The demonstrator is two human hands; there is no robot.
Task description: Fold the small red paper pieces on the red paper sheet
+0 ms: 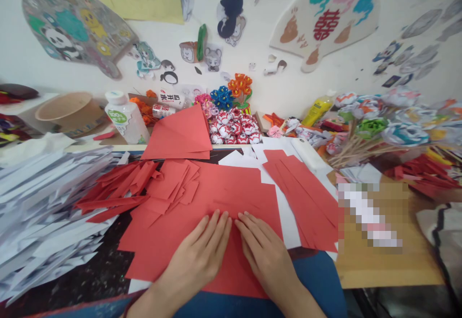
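Note:
Both hands are over a spread of red paper sheets [220, 178] in the middle of the table. My left hand [202, 248] rests on the red paper, its fingers stretched out and side by side, fingertips pressed down. Close by on the right, my right hand [265, 250] lies the same way, with a narrow gap between the two sets of fingertips. Both thumbs are mostly hidden. Small red paper pieces [178, 183] are piled on the sheets, and folded red strips [122, 185] lie to their left.
Stacked white paper strips [46, 202] cover the left side. Long red strips [299, 195] lie at right over white paper. Behind stand a white bottle [126, 118], red-and-white paper flowers [234, 128] and a yellow bottle [317, 108]. Paper flowers on sticks [378, 125] lie right.

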